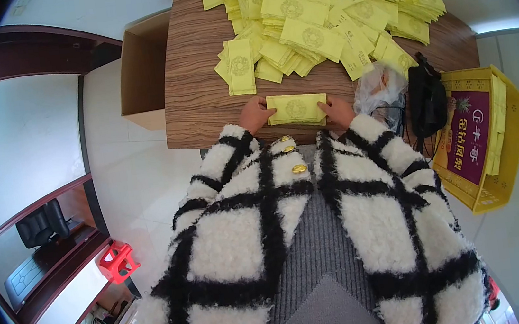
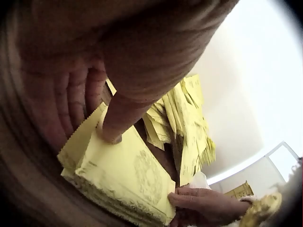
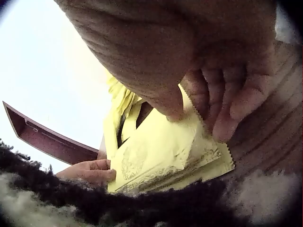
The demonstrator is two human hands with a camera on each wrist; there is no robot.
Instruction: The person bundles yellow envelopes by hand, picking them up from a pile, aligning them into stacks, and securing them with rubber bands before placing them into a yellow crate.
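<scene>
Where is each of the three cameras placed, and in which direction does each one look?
Head: on the head, looking down at the wooden table; both sleeves and hands show.
Left wrist: under the left hand, facing the right hand.
Right wrist: under the right hand, facing the left hand.
All views share the yellow packet stack gripped at both ends.

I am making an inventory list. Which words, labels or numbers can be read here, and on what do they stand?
"金钻凤梨": purple panel of the yellow box, beside a pineapple picture.
Logo above it: too small to read.
Yellow packets: a round ornament only, no readable text.
</scene>
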